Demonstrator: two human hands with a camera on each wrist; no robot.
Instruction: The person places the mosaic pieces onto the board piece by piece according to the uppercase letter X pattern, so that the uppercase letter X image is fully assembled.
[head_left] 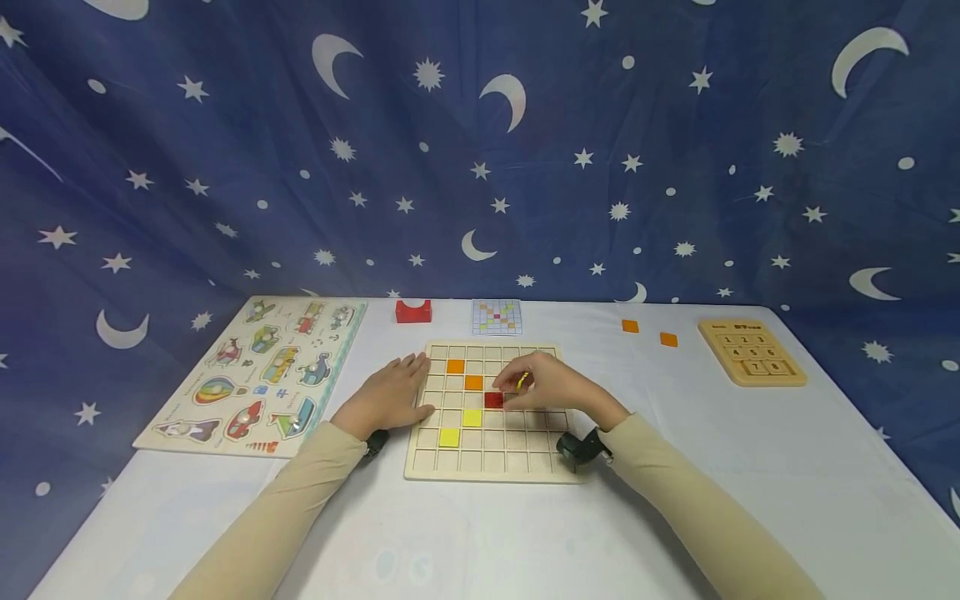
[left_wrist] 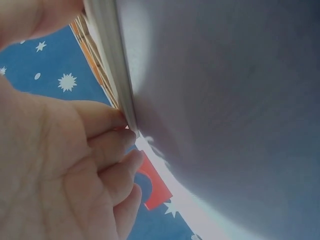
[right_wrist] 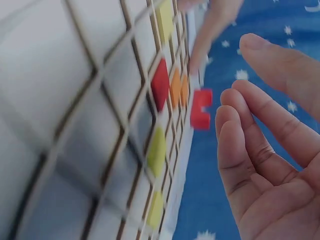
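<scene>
A pale wooden grid board lies on the table. On it, two orange tiles, a red tile and two yellow tiles run in a diagonal. My left hand rests against the board's left edge, fingers and thumb spread along it. Above the board hovers my right hand, just right of the red tile, with no object visible between thumb and fingers. Another yellow tile and one beyond it sit on the grid in the right wrist view; from the head, my right hand mostly hides them.
Behind the board stand a red notched block and a coloured pattern card. Two loose orange tiles lie to the right, near a wooden number puzzle. A picture puzzle board occupies the left. A starry curtain closes the back.
</scene>
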